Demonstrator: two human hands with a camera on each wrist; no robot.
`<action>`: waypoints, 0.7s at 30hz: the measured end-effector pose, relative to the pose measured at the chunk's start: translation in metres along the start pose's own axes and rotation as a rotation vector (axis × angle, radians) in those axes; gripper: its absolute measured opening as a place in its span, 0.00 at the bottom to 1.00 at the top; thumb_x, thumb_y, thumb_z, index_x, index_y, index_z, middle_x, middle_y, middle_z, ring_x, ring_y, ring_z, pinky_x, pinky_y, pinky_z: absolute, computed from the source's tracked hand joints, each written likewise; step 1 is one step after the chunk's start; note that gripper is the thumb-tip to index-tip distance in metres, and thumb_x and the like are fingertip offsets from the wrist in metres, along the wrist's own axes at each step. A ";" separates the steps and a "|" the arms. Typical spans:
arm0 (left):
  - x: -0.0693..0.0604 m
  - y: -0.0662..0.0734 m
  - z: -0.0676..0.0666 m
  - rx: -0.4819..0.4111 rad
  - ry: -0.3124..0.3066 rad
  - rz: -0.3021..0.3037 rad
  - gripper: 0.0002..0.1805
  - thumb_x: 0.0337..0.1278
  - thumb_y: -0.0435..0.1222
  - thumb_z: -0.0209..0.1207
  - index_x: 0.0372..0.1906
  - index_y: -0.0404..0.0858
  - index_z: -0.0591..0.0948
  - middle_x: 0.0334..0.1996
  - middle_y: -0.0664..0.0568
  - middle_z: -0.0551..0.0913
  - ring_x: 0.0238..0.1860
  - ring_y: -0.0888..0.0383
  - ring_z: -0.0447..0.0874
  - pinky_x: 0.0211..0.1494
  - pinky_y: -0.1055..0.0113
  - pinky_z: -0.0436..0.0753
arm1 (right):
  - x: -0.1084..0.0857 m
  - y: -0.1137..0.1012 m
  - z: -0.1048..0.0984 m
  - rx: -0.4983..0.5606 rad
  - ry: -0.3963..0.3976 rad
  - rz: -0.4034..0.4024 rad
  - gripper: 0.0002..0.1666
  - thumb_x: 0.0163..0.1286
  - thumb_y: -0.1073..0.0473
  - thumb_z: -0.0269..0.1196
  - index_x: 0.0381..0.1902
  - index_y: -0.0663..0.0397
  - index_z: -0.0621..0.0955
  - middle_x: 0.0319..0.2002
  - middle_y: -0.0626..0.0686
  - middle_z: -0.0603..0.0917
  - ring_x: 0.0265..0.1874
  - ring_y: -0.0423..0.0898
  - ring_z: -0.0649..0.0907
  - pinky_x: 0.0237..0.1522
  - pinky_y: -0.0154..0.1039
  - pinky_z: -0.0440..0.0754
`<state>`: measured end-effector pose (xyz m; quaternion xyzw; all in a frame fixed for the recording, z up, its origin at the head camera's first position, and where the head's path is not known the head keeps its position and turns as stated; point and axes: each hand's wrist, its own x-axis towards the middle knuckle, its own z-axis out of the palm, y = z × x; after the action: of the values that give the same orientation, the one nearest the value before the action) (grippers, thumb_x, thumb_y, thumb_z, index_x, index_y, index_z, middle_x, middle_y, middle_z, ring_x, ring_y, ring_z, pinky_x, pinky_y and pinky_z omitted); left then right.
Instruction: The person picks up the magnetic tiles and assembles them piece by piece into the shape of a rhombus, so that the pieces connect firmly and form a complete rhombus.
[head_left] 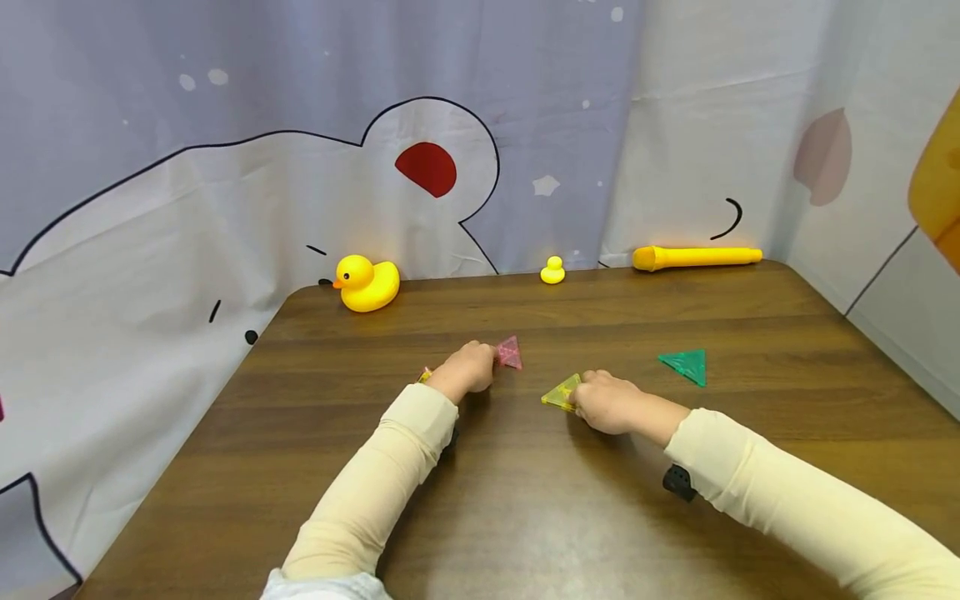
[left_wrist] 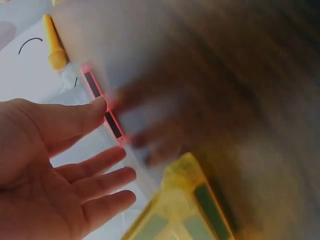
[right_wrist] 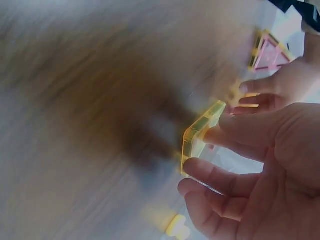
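Tabletop [head_left: 495,517]: large duck [head_left: 369,287], microphone [head_left: 697,257] at back; green triangle [head_left: 689,365] near right hand [head_left: 609,403].

brown wood-grain table [head_left: 285,417], large duck [head_left: 369,288], small duck [head_left: 552,271], yellow microphone [head_left: 697,257], green triangle [head_left: 690,366] on top

triangular tiles [head_left: 692,366]: at least 4 | ducks [head_left: 369,287]: 2 | toy microphone [head_left: 701,257]: 1 | table [head_left: 525,517]: 1

Looks forward and down over table [head_left: 510,508] from head, closely from each wrist; shares yellow tile [head_left: 559,393] between head and right wrist.
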<state>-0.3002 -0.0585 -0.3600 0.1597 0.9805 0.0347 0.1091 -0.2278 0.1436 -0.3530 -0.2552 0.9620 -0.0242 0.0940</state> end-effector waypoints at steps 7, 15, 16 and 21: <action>-0.008 -0.002 -0.001 0.027 -0.009 0.030 0.07 0.49 0.28 0.52 0.33 0.40 0.78 0.36 0.48 0.76 0.37 0.55 0.71 0.39 0.64 0.71 | -0.002 -0.012 0.002 0.042 -0.023 -0.057 0.15 0.61 0.62 0.55 0.46 0.57 0.79 0.40 0.59 0.74 0.40 0.54 0.72 0.35 0.49 0.73; -0.021 -0.001 -0.005 0.074 -0.011 0.065 0.05 0.42 0.32 0.62 0.21 0.39 0.76 0.23 0.51 0.75 0.29 0.56 0.71 0.33 0.65 0.72 | -0.002 -0.016 0.002 0.038 -0.021 -0.070 0.16 0.60 0.61 0.57 0.46 0.58 0.79 0.38 0.58 0.73 0.39 0.53 0.72 0.36 0.48 0.72; -0.022 0.000 -0.006 0.074 -0.026 0.059 0.06 0.42 0.34 0.63 0.21 0.40 0.76 0.22 0.52 0.75 0.29 0.56 0.71 0.34 0.65 0.72 | -0.002 -0.016 0.002 0.041 -0.024 -0.072 0.16 0.60 0.61 0.57 0.46 0.58 0.79 0.39 0.58 0.73 0.39 0.54 0.72 0.36 0.49 0.72; -0.021 0.005 -0.006 0.050 -0.041 -0.005 0.13 0.42 0.43 0.64 0.24 0.37 0.77 0.26 0.50 0.77 0.31 0.56 0.72 0.38 0.65 0.72 | -0.001 -0.018 0.003 0.042 -0.032 -0.075 0.16 0.60 0.60 0.58 0.46 0.59 0.78 0.40 0.60 0.73 0.40 0.54 0.71 0.38 0.49 0.71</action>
<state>-0.2805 -0.0610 -0.3499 0.1605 0.9790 0.0063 0.1254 -0.2172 0.1285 -0.3535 -0.2896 0.9494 -0.0438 0.1137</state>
